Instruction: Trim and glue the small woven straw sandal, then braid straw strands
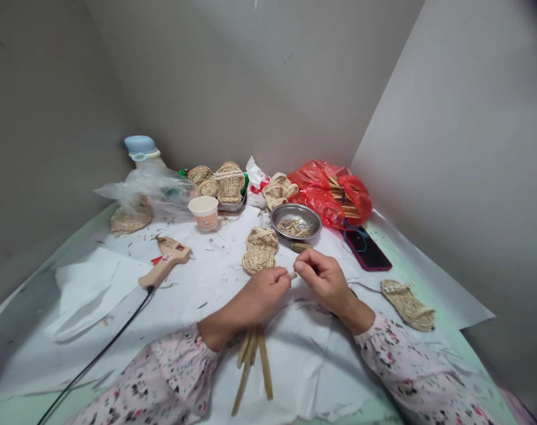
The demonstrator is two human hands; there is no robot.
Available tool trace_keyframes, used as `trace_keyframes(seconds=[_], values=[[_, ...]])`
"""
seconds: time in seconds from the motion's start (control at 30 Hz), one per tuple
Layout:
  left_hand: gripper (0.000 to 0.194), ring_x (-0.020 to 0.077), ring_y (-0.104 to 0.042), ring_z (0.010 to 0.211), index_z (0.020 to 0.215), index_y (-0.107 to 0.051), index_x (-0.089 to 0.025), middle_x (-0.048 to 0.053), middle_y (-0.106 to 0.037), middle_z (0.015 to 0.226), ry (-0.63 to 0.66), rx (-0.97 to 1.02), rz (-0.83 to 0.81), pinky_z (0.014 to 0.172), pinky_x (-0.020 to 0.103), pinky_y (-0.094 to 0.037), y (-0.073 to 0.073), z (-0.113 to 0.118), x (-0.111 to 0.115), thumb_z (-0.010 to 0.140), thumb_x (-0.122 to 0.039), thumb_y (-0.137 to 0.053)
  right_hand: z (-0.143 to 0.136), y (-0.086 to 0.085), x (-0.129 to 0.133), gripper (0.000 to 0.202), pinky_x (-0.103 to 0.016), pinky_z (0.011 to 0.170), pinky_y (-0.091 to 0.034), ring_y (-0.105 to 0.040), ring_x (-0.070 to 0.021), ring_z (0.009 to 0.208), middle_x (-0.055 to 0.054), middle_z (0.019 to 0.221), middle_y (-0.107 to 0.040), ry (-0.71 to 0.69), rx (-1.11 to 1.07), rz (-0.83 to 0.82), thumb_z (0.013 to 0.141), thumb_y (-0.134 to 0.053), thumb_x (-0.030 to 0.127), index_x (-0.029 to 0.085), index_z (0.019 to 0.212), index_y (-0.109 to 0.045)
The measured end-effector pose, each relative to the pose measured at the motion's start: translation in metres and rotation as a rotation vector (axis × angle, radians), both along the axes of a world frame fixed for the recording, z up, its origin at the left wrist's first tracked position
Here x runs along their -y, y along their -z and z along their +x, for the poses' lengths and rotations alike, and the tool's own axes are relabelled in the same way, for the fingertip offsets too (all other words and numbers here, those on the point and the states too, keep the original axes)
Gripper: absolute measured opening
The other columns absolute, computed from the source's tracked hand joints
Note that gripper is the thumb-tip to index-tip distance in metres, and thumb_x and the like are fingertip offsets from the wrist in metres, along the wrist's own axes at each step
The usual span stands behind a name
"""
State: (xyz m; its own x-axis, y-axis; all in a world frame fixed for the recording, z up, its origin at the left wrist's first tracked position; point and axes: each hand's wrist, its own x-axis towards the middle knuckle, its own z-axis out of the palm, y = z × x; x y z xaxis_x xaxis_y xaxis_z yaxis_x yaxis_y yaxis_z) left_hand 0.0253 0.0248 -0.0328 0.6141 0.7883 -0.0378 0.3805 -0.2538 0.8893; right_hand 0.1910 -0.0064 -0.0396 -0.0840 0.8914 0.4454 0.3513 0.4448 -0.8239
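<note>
Near the middle of the white-covered table, my left hand (268, 293) is closed, with a small pale tip (293, 275) showing at its thumb and finger. Just right of it my right hand (324, 278) is pinched; whatever it holds is too small to make out. Beyond my left hand lies a woven straw sole (260, 250). Several flat dry strips (265, 369) stick out below my left wrist. A steel bowl (295, 222) with short straw bits stands behind my right hand, a small dark greenish piece (300, 247) in front of it.
A beige glue gun (166, 263) with a black cord lies left, near white paper (98, 283). Behind stand a paper cup (203, 212), woven pieces (230, 183), a plastic bag (156, 188) and a blue-lidded bottle (141, 147). Rightward are a red bag (315, 192), a phone (367, 249) and a woven slipper (409, 305).
</note>
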Motion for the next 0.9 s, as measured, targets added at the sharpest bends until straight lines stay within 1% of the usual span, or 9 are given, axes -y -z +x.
trace_keyframes(seconds=[0.1,0.17,0.27,0.37,0.5,0.6,0.7,0.77,0.9], values=[[0.022,0.0129,-0.034,0.061,0.062,-0.036,-0.02,-0.005,-0.034,0.062,0.141,-0.023,-0.016,0.056,0.027,-0.024,-0.009,0.0,0.007,0.083,-0.026,-0.039,0.004,0.001,-0.006,0.025,-0.025,0.057,-0.034,-0.041,-0.0122,0.059,0.003,0.064,-0.045,0.007,-0.04,-0.079,0.091,-0.053,0.037,0.02,0.072,-0.052],[0.024,0.0123,-0.033,0.059,0.062,-0.034,-0.02,-0.005,-0.032,0.061,0.175,0.02,-0.041,0.056,0.027,-0.023,-0.014,-0.001,0.01,0.085,-0.027,-0.039,0.005,0.002,-0.01,0.028,-0.025,0.059,-0.034,-0.041,-0.0125,0.06,0.003,0.065,-0.044,0.015,-0.059,-0.138,0.09,-0.054,0.039,0.02,0.07,-0.051],[0.029,0.0115,-0.031,0.056,0.063,-0.034,-0.021,-0.006,-0.033,0.059,0.14,0.123,-0.096,0.054,0.026,-0.024,-0.018,-0.003,0.011,0.088,-0.033,-0.04,0.005,0.003,-0.013,0.03,-0.025,0.06,-0.034,-0.039,-0.0126,0.061,0.004,0.064,-0.042,0.01,-0.063,-0.211,0.089,-0.055,0.042,0.02,0.069,-0.05],[0.03,0.0111,-0.031,0.052,0.065,-0.038,-0.021,-0.006,-0.035,0.056,0.043,0.234,-0.131,0.052,0.026,-0.025,-0.014,-0.005,0.007,0.09,-0.038,-0.041,0.003,0.003,-0.012,0.03,-0.025,0.06,-0.034,-0.039,-0.0126,0.061,0.004,0.064,-0.042,-0.019,-0.038,-0.246,0.09,-0.052,0.042,0.02,0.07,-0.05],[0.026,0.0115,-0.031,0.051,0.066,-0.038,-0.021,-0.007,-0.034,0.054,-0.141,0.287,-0.112,0.051,0.025,-0.025,-0.005,-0.005,-0.001,0.088,-0.035,-0.041,-0.001,0.003,-0.007,0.026,-0.026,0.062,-0.036,-0.044,-0.0134,0.063,0.003,0.065,-0.048,-0.023,0.096,-0.154,0.093,-0.048,0.037,0.021,0.073,-0.052],[0.026,0.0125,-0.034,0.052,0.064,-0.038,-0.022,-0.007,-0.035,0.052,-0.198,0.231,-0.076,0.052,0.025,-0.026,-0.003,-0.004,-0.004,0.087,-0.034,-0.04,-0.002,0.003,-0.002,0.024,-0.026,0.064,-0.038,-0.048,-0.0135,0.063,0.001,0.067,-0.054,-0.042,0.192,-0.041,0.095,-0.047,0.034,0.021,0.077,-0.056],[0.026,0.0132,-0.035,0.054,0.062,-0.038,-0.021,-0.006,-0.037,0.054,-0.184,0.158,-0.035,0.054,0.026,-0.026,-0.001,-0.003,-0.004,0.085,-0.032,-0.04,-0.001,0.003,0.0,0.022,-0.026,0.063,-0.039,-0.051,-0.0137,0.063,0.0,0.07,-0.059,-0.032,0.215,0.056,0.095,-0.048,0.032,0.021,0.079,-0.058],[0.025,0.0134,-0.035,0.057,0.061,-0.037,-0.021,-0.005,-0.036,0.056,-0.159,0.107,-0.011,0.056,0.026,-0.026,0.001,-0.001,-0.004,0.083,-0.031,-0.04,0.001,0.004,0.0,0.021,-0.026,0.063,-0.039,-0.052,-0.0141,0.063,-0.001,0.07,-0.06,-0.015,0.223,0.084,0.094,-0.05,0.032,0.021,0.079,-0.059],[0.023,0.014,-0.036,0.061,0.061,-0.039,-0.02,-0.004,-0.037,0.06,-0.035,0.026,-0.007,0.058,0.027,-0.025,0.005,0.002,-0.002,0.081,-0.031,-0.041,0.005,0.007,-0.004,0.021,-0.026,0.06,-0.038,-0.049,-0.0138,0.059,0.0,0.066,-0.057,-0.032,0.199,0.024,0.092,-0.054,0.034,0.02,0.077,-0.059]])
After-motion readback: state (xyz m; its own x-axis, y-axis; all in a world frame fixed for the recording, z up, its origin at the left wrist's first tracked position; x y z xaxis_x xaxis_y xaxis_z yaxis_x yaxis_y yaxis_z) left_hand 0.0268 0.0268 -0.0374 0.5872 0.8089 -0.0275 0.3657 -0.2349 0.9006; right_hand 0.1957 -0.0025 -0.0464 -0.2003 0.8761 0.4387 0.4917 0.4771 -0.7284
